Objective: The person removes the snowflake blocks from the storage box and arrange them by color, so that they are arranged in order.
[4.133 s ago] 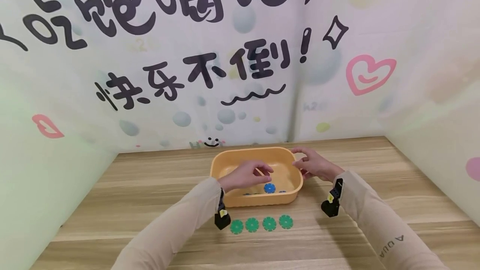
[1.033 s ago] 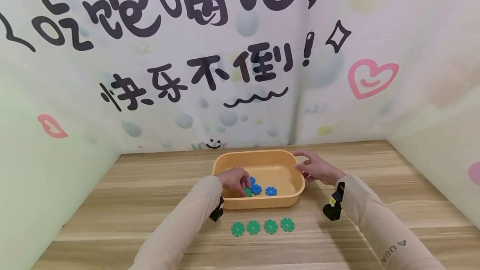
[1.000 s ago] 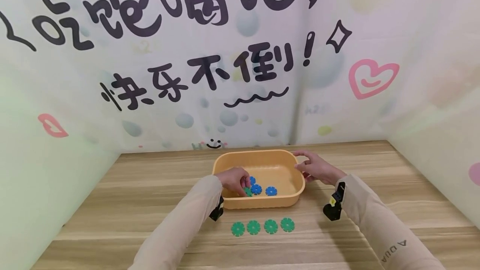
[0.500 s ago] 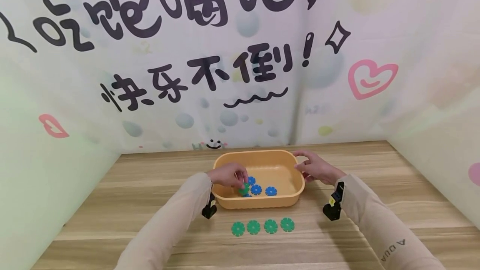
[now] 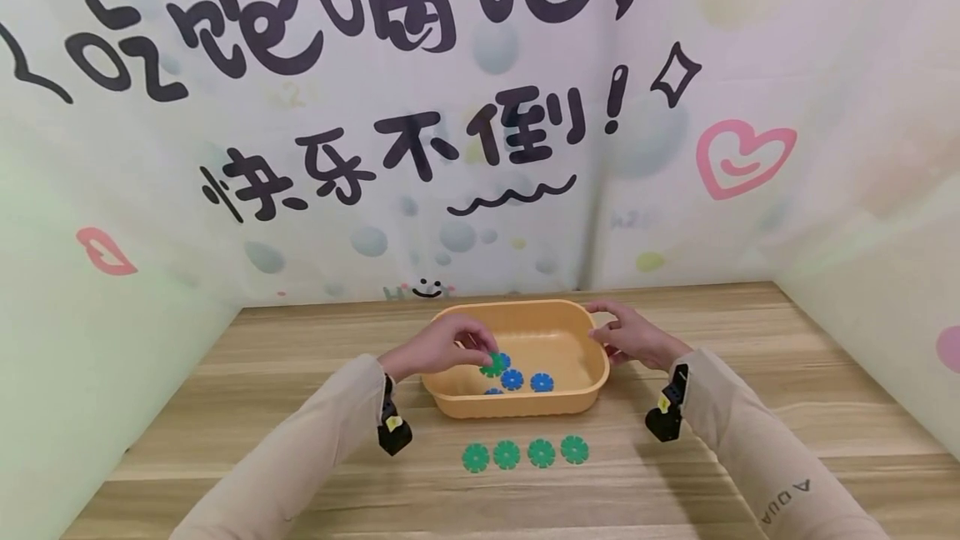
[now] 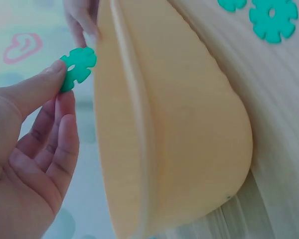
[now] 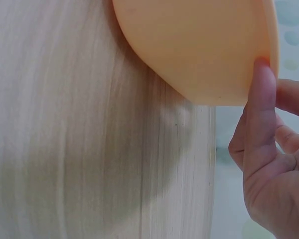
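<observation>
Between thumb and fingertips my left hand [image 5: 450, 344] pinches a green notched plastic disc [image 6: 79, 67], raised over the left part of an orange plastic basin [image 5: 517, 407]. Several blue notched discs [image 5: 542, 382] lie on the basin floor below it. At the basin's right end my right hand [image 5: 636, 335] grips the rim; the right wrist view has a finger [image 7: 261, 99] against the outer wall and the thumb at the rim. A row of several green notched discs [image 5: 541, 453] lies flat on the table in front of the basin.
The wooden table [image 5: 315, 407] meets a printed white curtain [image 5: 420, 248] behind the basin, with pale side walls left and right. Each wrist wears a small black camera [image 5: 393, 432].
My left hand has lifted the green disc from the basin floor, its forearm shifting leftward. My right hand keeps its place at the rim, and the table row is unchanged.
</observation>
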{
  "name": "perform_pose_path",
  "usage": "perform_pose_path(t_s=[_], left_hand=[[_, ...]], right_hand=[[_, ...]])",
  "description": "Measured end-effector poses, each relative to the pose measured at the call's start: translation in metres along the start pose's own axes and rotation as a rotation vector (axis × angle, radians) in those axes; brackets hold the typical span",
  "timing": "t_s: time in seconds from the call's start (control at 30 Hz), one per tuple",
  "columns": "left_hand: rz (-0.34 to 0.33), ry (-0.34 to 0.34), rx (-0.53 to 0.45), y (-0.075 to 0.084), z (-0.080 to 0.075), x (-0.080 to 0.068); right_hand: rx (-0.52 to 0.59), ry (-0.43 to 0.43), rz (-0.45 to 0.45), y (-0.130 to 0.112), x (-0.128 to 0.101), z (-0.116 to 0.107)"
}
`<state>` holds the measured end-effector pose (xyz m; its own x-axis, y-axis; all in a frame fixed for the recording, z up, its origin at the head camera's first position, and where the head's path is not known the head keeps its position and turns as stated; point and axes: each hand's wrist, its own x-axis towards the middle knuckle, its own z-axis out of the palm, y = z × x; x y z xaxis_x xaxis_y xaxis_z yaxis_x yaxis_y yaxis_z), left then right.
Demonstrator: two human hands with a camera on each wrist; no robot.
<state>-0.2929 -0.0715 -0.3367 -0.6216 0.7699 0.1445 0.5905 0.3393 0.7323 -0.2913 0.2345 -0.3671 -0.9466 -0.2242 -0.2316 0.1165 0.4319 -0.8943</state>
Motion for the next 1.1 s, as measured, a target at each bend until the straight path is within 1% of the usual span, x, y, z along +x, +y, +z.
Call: perform_pose_path(t_s=[0.1, 0.2, 0.37, 0.5, 0.77, 0.87, 0.93, 1.03, 1.1], left_hand=[[-0.022, 0.031, -0.024, 0.004, -0.002, -0.009], [-0.05, 0.041, -0.03, 0.007, -0.004, -0.018], [-0.096, 0.03, -0.016, 0.004, -0.003, -0.036], [-0.134, 0.034, -0.03, -0.001, -0.001, -0.047], [-0.116, 0.049, -0.038, -0.006, -0.004, -0.068], [-0.116, 0.066, -0.068, -0.011, -0.004, -0.077], [-0.106, 0.068, -0.119, -0.016, -0.001, -0.084], [-0.084, 0.049, -0.185, -0.022, 0.008, -0.095], [-0.096, 0.029, -0.213, -0.025, 0.016, -0.101]], right_hand=[[0.0, 0.001, 0.001, 0.0, 0.0, 0.0], [0.002, 0.004, 0.001, 0.001, 0.0, 0.0], [0.008, -0.001, 0.003, 0.002, 0.001, 0.0], [0.007, -0.001, 0.006, 0.002, 0.001, 0.0], [0.011, -0.004, 0.013, 0.002, 0.003, -0.001], [0.012, -0.004, 0.017, 0.002, 0.003, -0.001], [0.016, -0.005, 0.023, 0.002, 0.003, 0.0], [0.011, -0.013, 0.019, 0.003, 0.003, 0.0], [0.012, -0.014, 0.016, 0.002, 0.004, 0.0]])
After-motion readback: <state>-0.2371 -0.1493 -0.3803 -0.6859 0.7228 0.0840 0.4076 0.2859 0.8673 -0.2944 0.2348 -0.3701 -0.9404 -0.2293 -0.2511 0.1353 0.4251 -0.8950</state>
